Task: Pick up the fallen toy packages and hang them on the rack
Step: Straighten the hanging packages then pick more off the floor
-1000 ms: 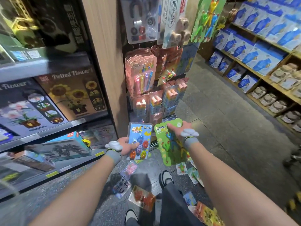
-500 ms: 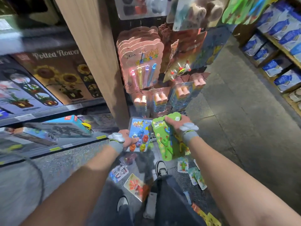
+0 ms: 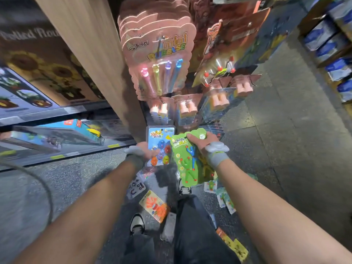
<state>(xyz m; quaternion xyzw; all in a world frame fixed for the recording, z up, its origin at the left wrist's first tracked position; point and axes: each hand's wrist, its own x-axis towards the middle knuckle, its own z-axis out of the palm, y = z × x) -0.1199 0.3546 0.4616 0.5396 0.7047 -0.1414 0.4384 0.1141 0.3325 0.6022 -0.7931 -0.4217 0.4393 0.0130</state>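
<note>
My left hand (image 3: 148,151) grips a blue toy package (image 3: 160,140) with coloured balls by its lower left edge. Beside it, my right hand (image 3: 202,141) holds a stack of green toy packages (image 3: 187,164) by the top. Both packs are upright, low in front of the rack (image 3: 186,119), just under its bottom row of hanging pink packs. Several fallen packages lie on the floor around my feet, among them an orange-yellow package (image 3: 155,205) and a magnet package (image 3: 135,188).
A wooden pillar (image 3: 91,54) stands left of the rack, with shelves of flower boxes (image 3: 38,69) beyond it. Pink bubble-wand packs (image 3: 158,60) hang above my hands. Blue boxes (image 3: 331,42) fill shelves at the far right. Grey floor stretches to the right.
The view has come closer to the rack and tilted down. Both hands keep their packages, held slightly nearer the lowest hanging row.
</note>
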